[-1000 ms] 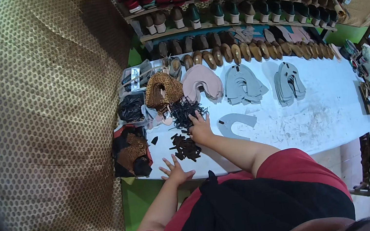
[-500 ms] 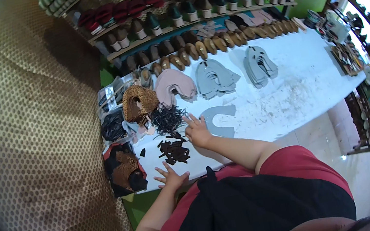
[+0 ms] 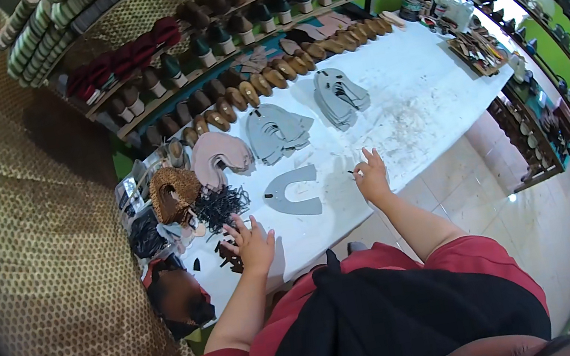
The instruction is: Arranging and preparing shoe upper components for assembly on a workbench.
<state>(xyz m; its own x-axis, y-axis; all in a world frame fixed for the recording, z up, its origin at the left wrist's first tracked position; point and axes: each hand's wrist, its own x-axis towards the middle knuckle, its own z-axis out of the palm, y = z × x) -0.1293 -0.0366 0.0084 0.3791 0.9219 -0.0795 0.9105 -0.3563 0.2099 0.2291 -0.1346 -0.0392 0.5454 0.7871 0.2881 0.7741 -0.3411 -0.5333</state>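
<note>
My right hand (image 3: 373, 179) is over the white tabletop, thumb and forefinger pinched on a small dark strip (image 3: 353, 173). To its left lies a flat grey U-shaped shoe-upper piece (image 3: 278, 193), its opening facing right and a small dark mark or piece at its curved end. My left hand (image 3: 254, 247) has its fingers spread over a pile of short dark brown strips (image 3: 229, 258), partly hiding it. Just beyond the left hand is a tangled heap of thin black strips (image 3: 223, 206).
Stacks of pink U-shaped pieces (image 3: 208, 153), grey ones (image 3: 275, 132) and brown textured ones (image 3: 171, 192) line the table's far side. Behind them stand rows of shoes (image 3: 249, 94) and a shoe rack (image 3: 231, 44). A tool tray (image 3: 477, 54) sits at the right end.
My right hand has moved from beside the black strips to the right of the grey piece, now with a small dark strip. My left hand has moved over the brown strips. The view has shifted.
</note>
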